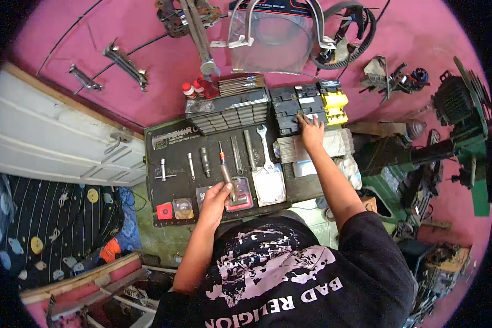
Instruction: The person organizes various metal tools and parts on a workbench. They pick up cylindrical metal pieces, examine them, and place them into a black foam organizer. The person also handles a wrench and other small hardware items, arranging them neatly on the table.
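Note:
In my left hand (217,201) is a slim metal tool (227,174) with an orange collar and a thin dark tip pointing away from me; its exact kind is unclear. My right hand (311,133) reaches to the back of the bench, fingers stretched over a block of black batteries (287,111). It touches the near side of them. A yellow battery (335,107) stands at their right. Between my hands lie a combination wrench (266,147), a grey metal rod (250,150) and a flat slotted metal piece (236,154).
A dark mat (172,156) covers the bench, with a T-handle wrench (163,170) and several tools. Behind stands a small-drawer cabinet (232,116) beside red bottles (189,90). A white door (54,131) is at left, a green machine (385,188) at right. Parts hang on the pink wall.

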